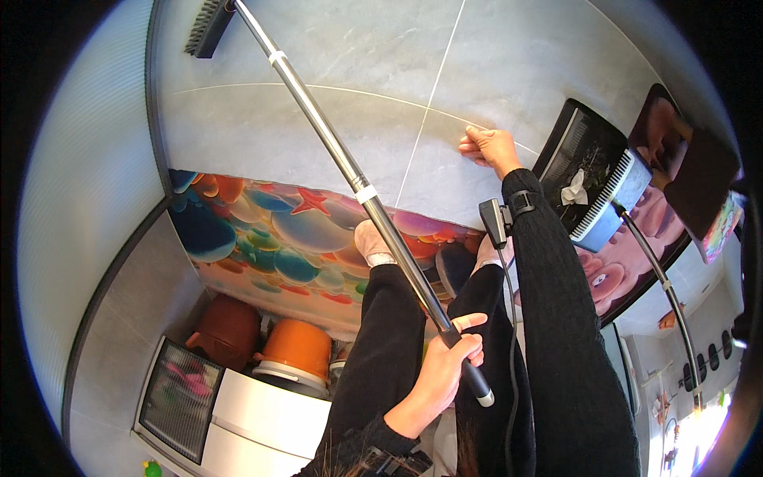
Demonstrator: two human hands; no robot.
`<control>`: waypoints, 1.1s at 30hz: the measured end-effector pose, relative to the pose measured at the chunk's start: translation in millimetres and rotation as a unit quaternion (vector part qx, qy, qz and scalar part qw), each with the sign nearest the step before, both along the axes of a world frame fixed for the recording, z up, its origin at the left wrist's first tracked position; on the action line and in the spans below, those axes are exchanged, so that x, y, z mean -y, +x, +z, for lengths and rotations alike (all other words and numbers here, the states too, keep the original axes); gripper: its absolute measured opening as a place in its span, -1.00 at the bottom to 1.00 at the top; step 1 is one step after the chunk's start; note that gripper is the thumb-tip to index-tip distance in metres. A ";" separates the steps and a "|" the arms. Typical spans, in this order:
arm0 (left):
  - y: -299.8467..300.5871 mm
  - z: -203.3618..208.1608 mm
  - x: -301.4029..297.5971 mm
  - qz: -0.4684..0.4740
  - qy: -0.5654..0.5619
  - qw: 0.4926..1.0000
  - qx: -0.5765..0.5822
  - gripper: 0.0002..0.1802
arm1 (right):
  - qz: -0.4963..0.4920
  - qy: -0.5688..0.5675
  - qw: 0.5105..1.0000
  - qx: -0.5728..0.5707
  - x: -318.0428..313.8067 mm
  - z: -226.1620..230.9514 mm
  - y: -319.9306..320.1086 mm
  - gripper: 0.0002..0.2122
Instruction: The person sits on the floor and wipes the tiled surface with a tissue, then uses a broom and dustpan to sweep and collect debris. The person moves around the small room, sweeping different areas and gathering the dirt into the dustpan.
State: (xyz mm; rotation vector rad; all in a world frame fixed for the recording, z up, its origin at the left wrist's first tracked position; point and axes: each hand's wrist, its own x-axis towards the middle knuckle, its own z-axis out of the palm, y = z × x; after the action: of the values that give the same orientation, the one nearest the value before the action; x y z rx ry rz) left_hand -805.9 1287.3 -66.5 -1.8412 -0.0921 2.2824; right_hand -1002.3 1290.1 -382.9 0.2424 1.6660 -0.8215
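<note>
My left hand (437,370) is wrapped round the dark grip of a long-handled floor brush (318,119), its index finger stretched out along the pole. That silver and black pole slants away to the far left, where the black bristled head (209,30) meets the grey floor. Ahead and to the right, my right hand (489,149) hovers above the tiles with its fingers curled in; anything inside them is hidden. Right of it lies a long-handled dustpan (592,171) with a black tray and a toothed pale-blue edge. Dark debris and a crumpled white tissue (575,189) are in it.
A colourful pebble-and-starfish mat (278,230) lies under my feet. A frosted panel (87,159) borders the left side. White drawers (270,413), an orange bucket (296,348) and a brown bucket (226,330) stand at lower left. A pink patterned mat (628,270) lies beyond the dustpan.
</note>
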 end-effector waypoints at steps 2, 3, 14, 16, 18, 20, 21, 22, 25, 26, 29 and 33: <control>-0.4 -1.1 0.1 0.001 0.000 1.000 -0.001 -0.61 | -0.012 -0.002 1.000 0.006 0.1 0.5 0.1 -0.71; -0.6 -1.6 0.2 0.002 -0.001 1.000 -0.002 -0.61 | -0.016 -0.007 1.000 0.012 -0.1 0.6 0.6 -0.71; -2.6 -4.1 0.1 -0.008 0.003 1.000 0.005 -0.60 | 0.005 0.002 1.000 0.023 -1.9 -3.8 -1.1 -0.71; -3.4 -4.3 0.6 -0.002 0.004 1.000 0.002 -0.60 | 0.013 0.005 1.000 0.023 -0.8 -2.6 -1.6 -0.71; -4.0 -4.3 1.0 -0.002 0.005 1.000 -0.001 -0.61 | 0.025 0.006 0.999 0.030 0.1 -1.2 -2.3 -0.71; -4.2 -4.2 1.2 0.000 0.005 1.000 0.000 -0.61 | 0.033 0.009 0.999 0.033 0.8 0.1 -2.8 -0.71; -4.2 -4.0 1.1 0.002 0.004 1.000 0.000 -0.61 | 0.033 0.009 0.999 0.033 0.8 0.5 -3.0 -0.71; -4.1 -3.8 1.1 0.003 0.003 1.000 0.001 -0.61 | 0.033 0.018 0.999 0.033 0.8 0.7 -3.1 -0.71; -3.4 -2.9 1.0 -0.003 0.003 1.000 0.009 -0.61 | 0.040 0.014 0.999 0.020 0.6 -0.3 -2.7 -0.71; -3.2 -2.5 1.0 0.002 0.007 1.000 0.004 -0.61 | 0.040 0.022 0.999 0.022 0.4 -0.9 -2.5 -0.71; -2.5 -1.0 2.1 0.010 0.010 1.000 -0.002 -0.61 | 0.036 0.010 0.999 0.026 0.0 -3.0 -2.1 -0.70; -1.4 -0.3 3.3 0.012 0.014 1.000 -0.002 -0.62 | 0.031 0.002 0.999 0.025 -1.9 -5.2 -2.4 -0.70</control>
State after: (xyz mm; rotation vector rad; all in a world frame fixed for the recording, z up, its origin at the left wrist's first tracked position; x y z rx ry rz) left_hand -807.3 1284.0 -66.9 -1.8303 -0.1463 2.2886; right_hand -1004.7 1292.0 -388.1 0.2115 1.6201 -0.7602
